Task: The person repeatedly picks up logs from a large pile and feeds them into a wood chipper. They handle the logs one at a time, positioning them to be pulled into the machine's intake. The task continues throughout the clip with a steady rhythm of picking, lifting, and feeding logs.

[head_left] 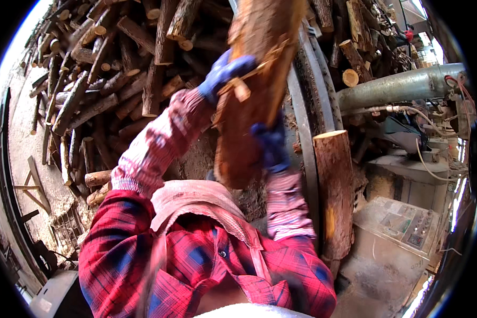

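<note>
A thick, reddish-brown log (257, 106), partly stripped of its bark, is held up in front of my chest; its far end runs out past the upper edge of the view. My left hand (227, 74), in a blue-purple glove, grips its left side, beside a splintered strip of bark (242, 89) that sticks out. Lower down, my right hand (271, 143), gloved alike and slightly blurred, is closed against the log's right side. Some fingers of both hands are hidden.
A large heap of cut logs (111, 79) fills the far left. To my right, a metal rail (310, 106) runs away from me, with another log (333, 185) beside it. Further right are a thick metal pipe (403, 85) and a dusty control box (397, 222).
</note>
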